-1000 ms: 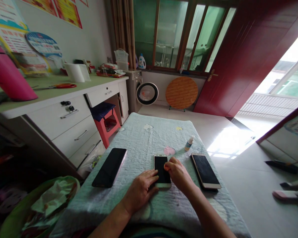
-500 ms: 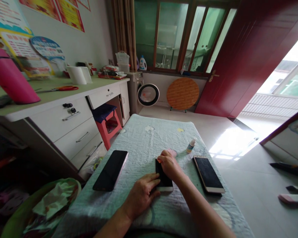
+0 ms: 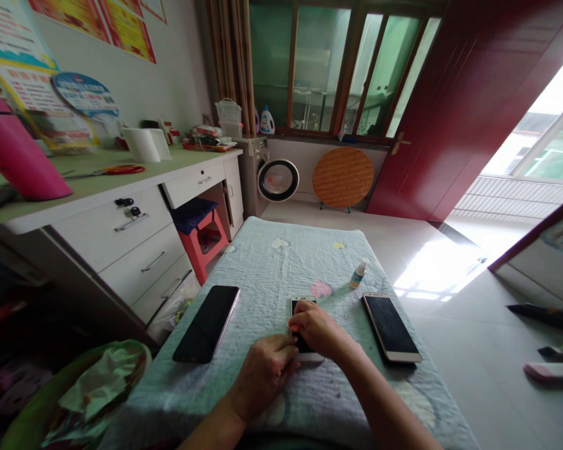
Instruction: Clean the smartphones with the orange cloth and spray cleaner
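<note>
A white-framed smartphone (image 3: 304, 348) lies face up in front of me on the cloth-covered table (image 3: 281, 269). My left hand (image 3: 266, 367) grips its left edge near the lower end, fingers together. Over the middle of the screen, my right hand (image 3: 315, 325) is closed on a small orange piece (image 3: 292, 325), mostly hidden by the fingers. Another dark smartphone (image 3: 207, 324) rests to the left. On the right sits a gold-framed smartphone (image 3: 391, 326) with something dark under its lower edge. Beyond it stands a small spray bottle (image 3: 358, 275) with a white top.
A white desk (image 3: 136, 219) runs along the left, with a pink flask (image 3: 21, 150) and scissors (image 3: 124, 169) on top. A red stool (image 3: 201, 240) stands under it. At lower left is a green bin (image 3: 143, 362) holding crumpled tissue. A red door (image 3: 443, 119) is at the right.
My right hand has moved down the phone toward me, uncovering its top end. My left hand's fingers have drawn in from the screen to the phone's edge.
</note>
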### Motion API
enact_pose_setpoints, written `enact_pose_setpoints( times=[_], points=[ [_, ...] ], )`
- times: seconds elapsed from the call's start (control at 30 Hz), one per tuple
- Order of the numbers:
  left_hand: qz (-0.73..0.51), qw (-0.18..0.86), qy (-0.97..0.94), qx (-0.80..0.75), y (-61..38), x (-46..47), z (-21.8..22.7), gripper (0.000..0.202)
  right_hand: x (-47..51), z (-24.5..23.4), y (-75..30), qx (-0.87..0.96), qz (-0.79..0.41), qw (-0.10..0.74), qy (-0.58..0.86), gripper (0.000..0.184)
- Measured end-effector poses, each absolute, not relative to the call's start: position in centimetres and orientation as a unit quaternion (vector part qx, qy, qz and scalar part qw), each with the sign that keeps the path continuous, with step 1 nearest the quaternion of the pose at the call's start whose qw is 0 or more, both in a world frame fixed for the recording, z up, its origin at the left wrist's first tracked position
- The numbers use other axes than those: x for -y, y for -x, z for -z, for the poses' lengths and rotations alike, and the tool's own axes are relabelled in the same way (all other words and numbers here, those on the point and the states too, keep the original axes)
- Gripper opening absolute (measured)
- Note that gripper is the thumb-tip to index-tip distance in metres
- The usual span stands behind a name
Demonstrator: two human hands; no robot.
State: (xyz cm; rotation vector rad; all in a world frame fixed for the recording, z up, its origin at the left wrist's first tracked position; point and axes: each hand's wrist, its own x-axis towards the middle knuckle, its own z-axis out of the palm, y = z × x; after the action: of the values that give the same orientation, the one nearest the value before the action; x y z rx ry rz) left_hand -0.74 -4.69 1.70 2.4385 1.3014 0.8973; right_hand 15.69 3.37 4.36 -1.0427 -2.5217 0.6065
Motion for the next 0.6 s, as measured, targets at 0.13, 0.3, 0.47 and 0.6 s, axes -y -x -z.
enact_pose_setpoints(
  times=[0.13, 0.3, 0.47, 0.6],
  points=[
    [-0.302, 0.105, -0.835, -0.447, 0.8, 4.6, -1.7, 0.014, -5.6, -3.8, -14.9, 0.880, -0.178, 0.178, 0.403, 0.025],
    [-0.283, 0.110, -0.837, -0.456, 0.7, 4.6, -1.6, 0.008, -8.0, -3.4, -15.2, 0.853, -0.139, 0.186, 0.467, 0.027],
    [-0.273, 0.111, -0.838, -0.459, 0.7, 4.7, -1.5, 0.005, -8.2, -3.6, -15.9, 0.845, -0.129, 0.187, 0.485, 0.028],
    [-0.266, 0.121, -0.838, -0.462, 0.7, 4.8, -1.7, 0.004, -8.2, -3.9, -15.3, 0.854, -0.129, 0.174, 0.473, 0.025]
  ],
)
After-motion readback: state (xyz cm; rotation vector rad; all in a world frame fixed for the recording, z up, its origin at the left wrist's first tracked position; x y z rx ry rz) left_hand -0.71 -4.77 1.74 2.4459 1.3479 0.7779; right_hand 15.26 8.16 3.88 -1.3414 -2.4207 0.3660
